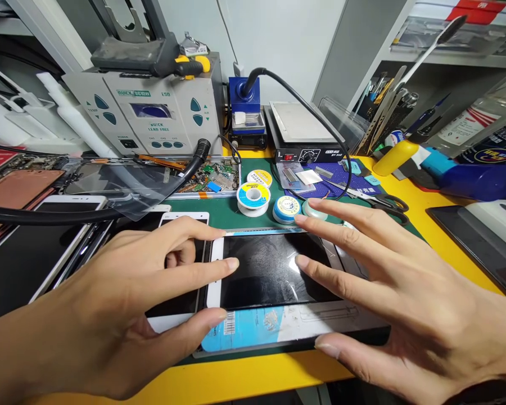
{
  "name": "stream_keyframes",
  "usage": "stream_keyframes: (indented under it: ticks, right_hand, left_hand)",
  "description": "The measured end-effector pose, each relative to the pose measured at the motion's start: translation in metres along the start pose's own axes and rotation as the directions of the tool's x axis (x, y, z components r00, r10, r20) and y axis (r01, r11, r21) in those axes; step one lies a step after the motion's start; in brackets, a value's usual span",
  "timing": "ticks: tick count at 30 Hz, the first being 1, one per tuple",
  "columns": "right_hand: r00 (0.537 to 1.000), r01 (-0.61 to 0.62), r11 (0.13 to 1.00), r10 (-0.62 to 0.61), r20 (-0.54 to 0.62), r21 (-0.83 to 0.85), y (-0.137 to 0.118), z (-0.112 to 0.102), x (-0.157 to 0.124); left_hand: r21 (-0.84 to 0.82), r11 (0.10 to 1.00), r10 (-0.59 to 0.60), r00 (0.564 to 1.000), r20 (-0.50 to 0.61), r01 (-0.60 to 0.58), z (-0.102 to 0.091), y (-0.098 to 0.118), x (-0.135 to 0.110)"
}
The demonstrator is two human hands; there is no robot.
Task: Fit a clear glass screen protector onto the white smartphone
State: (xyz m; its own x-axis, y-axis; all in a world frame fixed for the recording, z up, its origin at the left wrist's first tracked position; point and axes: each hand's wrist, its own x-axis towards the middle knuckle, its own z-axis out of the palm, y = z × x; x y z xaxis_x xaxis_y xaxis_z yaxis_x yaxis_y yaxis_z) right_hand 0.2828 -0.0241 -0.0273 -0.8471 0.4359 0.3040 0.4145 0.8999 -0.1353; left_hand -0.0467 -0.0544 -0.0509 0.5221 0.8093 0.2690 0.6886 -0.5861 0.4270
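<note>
Left hand (118, 304), right hand (425, 304), mine, 2 in all: spread wide, clasping nothing, fingertips at the phone (265, 281). Light, even pressure from either side should suit best. Phone, 1: white end, dark screen, pale glare, lying between them on a blue-and-white box (293, 329).

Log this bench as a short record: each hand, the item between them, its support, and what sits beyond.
left hand: bare left hand, fingers apart, at the phone's white end
right hand: bare right hand, spread, one fingertip over the screen
item: flat white-ended phone with glossy black screen, lying face up
support: blue-and-white printed flat piece beneath
beyond: white plastic spool with blue-yellow label; round blue tub right of it
</note>
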Motion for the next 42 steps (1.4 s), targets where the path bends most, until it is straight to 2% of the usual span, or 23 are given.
stream_keyframes:
  ticks: [3,6,13,19,26,32,42]
  right_hand:
    - [0.999,0.021,0.999,-0.022,-0.029,-0.027,-0.002,0.001,0.001]
    - [0.998,0.042,0.997,-0.045,-0.042,-0.062,-0.003,0.003,0.001]
    - [0.998,0.056,0.996,-0.058,-0.025,-0.070,-0.005,0.006,0.006]
    - [0.997,0.074,0.995,-0.075,-0.017,-0.071,-0.007,0.008,0.009]
    - [0.994,0.107,0.992,-0.108,-0.004,-0.071,-0.009,0.011,0.013]
    - [0.992,0.130,0.989,-0.129,0.007,-0.073,-0.012,0.011,0.019]
    - [0.995,0.099,0.994,-0.099,0.006,-0.047,-0.014,0.017,0.022]
  left_hand:
    - [0.116,0.981,0.151,0.988,0.032,-0.154,0.001,-0.002,0.000]
    - [0.118,0.975,0.187,0.982,0.020,-0.188,0.003,-0.004,0.001]
    - [0.071,0.980,0.185,0.983,0.003,-0.185,0.004,-0.001,0.001]
    - [0.021,0.988,0.153,0.986,-0.058,-0.152,0.007,0.003,0.002]
    - [0.094,0.965,0.246,0.969,-0.010,-0.244,0.002,-0.001,0.004]
    - [0.082,0.962,0.265,0.963,-0.054,-0.260,0.002,0.000,0.006]
    - [0.076,0.974,0.216,0.976,-0.036,-0.213,0.003,0.000,0.003]
